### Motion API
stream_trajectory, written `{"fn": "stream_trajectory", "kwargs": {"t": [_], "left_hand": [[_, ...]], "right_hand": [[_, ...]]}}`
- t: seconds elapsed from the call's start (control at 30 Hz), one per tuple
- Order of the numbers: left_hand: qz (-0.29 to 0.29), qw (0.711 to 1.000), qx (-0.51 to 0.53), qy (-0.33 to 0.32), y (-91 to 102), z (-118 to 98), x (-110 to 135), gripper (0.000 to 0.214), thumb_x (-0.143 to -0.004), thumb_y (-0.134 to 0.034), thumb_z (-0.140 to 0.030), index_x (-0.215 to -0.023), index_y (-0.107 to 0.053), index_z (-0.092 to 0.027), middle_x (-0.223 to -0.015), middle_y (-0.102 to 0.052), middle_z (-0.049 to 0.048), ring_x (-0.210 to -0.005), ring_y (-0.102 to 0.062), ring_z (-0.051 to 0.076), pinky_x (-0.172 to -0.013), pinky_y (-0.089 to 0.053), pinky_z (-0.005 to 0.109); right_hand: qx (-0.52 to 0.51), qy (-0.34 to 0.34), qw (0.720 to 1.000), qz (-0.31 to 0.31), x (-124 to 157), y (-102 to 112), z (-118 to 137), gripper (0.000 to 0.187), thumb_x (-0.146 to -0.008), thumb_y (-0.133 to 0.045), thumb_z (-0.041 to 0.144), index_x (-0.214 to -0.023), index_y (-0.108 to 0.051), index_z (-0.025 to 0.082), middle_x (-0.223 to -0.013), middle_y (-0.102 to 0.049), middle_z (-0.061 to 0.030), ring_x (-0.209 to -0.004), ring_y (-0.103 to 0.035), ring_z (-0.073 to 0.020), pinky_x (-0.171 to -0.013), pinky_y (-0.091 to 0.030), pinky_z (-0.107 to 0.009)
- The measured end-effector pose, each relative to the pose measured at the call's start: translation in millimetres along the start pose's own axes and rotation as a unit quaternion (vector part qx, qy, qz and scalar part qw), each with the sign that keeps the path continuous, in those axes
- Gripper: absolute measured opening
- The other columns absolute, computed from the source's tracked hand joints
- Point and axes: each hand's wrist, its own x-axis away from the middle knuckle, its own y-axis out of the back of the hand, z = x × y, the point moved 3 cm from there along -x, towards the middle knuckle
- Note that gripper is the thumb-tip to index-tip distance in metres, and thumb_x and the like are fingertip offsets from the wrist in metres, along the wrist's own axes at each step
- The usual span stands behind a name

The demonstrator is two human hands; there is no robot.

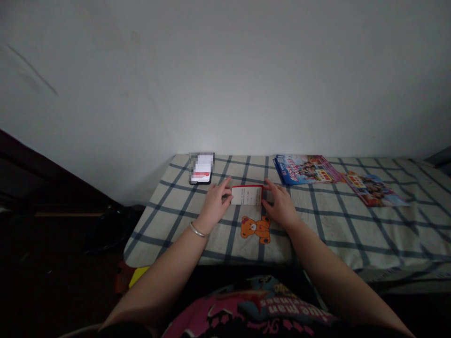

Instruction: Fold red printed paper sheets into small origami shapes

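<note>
A small white printed paper slip (246, 195) with a red top edge lies between my two hands, above the table's checked cloth. My left hand (215, 204) grips its left end, with the thumb at the edge and the index finger stretched up past it. At the right end, my right hand (282, 205) has its thumb and fingers closed on the edge, its index finger also pointing up. Just below the slip, an orange teddy bear picture (256, 229) shows on the cloth.
A phone (201, 168) with a lit, partly blurred screen rests at the back left. Colourful leaflets (306, 169) are stacked at the back right, with another leaflet (377, 189) beside them. The checked cloth (169, 211) covers the table, which meets a white wall (246, 84).
</note>
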Motion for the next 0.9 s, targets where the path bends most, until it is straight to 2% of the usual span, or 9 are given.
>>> {"fn": "stream_trajectory", "kwargs": {"t": [0.1, 0.17, 0.23, 0.33, 0.43, 0.57, 0.73, 0.9], "left_hand": [[-0.011, 1.0, 0.005, -0.019, 2.4, -3, -1, 0.028, -0.088, -0.057, -0.018, -0.115, -0.061, -0.02, -0.094, -0.071, 0.0035, -0.099, -0.063, 0.02, -0.101, -0.042, 0.045], [-0.015, 0.999, 0.004, -0.041, 4.0, -6, -1, 0.012, -0.088, -0.059, -0.02, -0.097, -0.067, -0.02, -0.099, -0.07, 0.0057, -0.097, -0.063, 0.02, -0.092, -0.048, 0.04], [-0.01, 0.997, 0.0, -0.083, 5.1, -9, 0, 0.01, -0.089, -0.06, -0.024, -0.091, -0.069, -0.021, -0.097, -0.071, 0.0052, -0.1, -0.061, 0.021, -0.089, -0.049, 0.038], [-0.009, 0.989, -0.03, -0.146, 6.3, -15, 0, 0.009, -0.088, -0.063, -0.027, -0.092, -0.071, -0.026, -0.093, -0.073, 0.0007, -0.105, -0.06, 0.022, -0.098, -0.043, 0.045], [-0.017, 0.984, -0.054, -0.167, 6.9, -17, 0, 0.008, -0.087, -0.065, -0.028, -0.092, -0.072, -0.027, -0.098, -0.073, -0.0011, -0.107, -0.058, 0.023, -0.101, -0.039, 0.048], [-0.015, 0.985, -0.067, -0.159, 6.5, -19, 0, 0.008, -0.084, -0.066, -0.024, -0.091, -0.072, -0.026, -0.109, -0.07, 0.0005, -0.111, -0.054, 0.023, -0.098, -0.042, 0.046], [-0.02, 0.989, -0.073, -0.124, 7.8, -20, 1, 0.027, -0.085, -0.057, -0.013, -0.109, -0.065, -0.022, -0.127, -0.059, 0.0051, -0.119, -0.05, 0.023, -0.104, -0.041, 0.046], [-0.03, 0.992, -0.064, -0.109, 8.2, -18, 1, 0.029, -0.089, -0.052, -0.013, -0.116, -0.061, -0.02, -0.124, -0.06, 0.0064, -0.114, -0.053, 0.022, -0.101, -0.043, 0.043]], "right_hand": [[-0.009, 0.001, 1.0, -0.024, 0, 4, 3, 0.068, -0.082, -0.052, 0.02, -0.147, -0.031, 0.017, -0.123, -0.065, -0.0082, -0.117, -0.052, -0.0275, -0.103, -0.04, -0.046], [-0.013, 0.005, 0.999, -0.04, 1, 6, 4, 0.062, -0.084, -0.051, 0.018, -0.144, -0.035, 0.017, -0.118, -0.066, -0.0077, -0.11, -0.056, -0.0264, -0.1, -0.042, -0.044], [-0.014, 0.015, 0.999, -0.049, 1, 7, 4, 0.051, -0.085, -0.05, 0.016, -0.136, -0.046, 0.019, -0.111, -0.068, -0.0071, -0.103, -0.058, -0.0254, -0.095, -0.045, -0.043], [-0.023, 0.047, 0.997, -0.063, 2, 6, 2, 0.026, -0.086, -0.052, 0.015, -0.108, -0.064, 0.022, -0.104, -0.069, -0.0066, -0.098, -0.06, -0.0244, -0.089, -0.048, -0.041], [-0.044, 0.071, 0.994, -0.07, 1, 5, 0, 0.017, -0.086, -0.054, 0.014, -0.091, -0.067, 0.023, -0.102, -0.068, -0.0058, -0.097, -0.061, -0.0229, -0.088, -0.05, -0.04], [-0.06, 0.053, 0.993, -0.081, 0, 4, -3, 0.019, -0.084, -0.055, 0.012, -0.09, -0.068, 0.022, -0.1, -0.067, -0.0064, -0.095, -0.062, -0.0218, -0.087, -0.051, -0.039], [-0.077, 0.008, 0.995, -0.059, 1, 1, -7, 0.025, -0.08, -0.052, 0.006, -0.088, -0.069, 0.022, -0.103, -0.068, -0.0052, -0.097, -0.063, -0.0208, -0.088, -0.052, -0.038], [-0.087, -0.022, 0.996, -0.03, 1, -2, -12, 0.028, -0.077, -0.05, 0.002, -0.085, -0.068, 0.022, -0.103, -0.07, -0.0034, -0.096, -0.064, -0.0188, -0.088, -0.052, -0.036]]}}
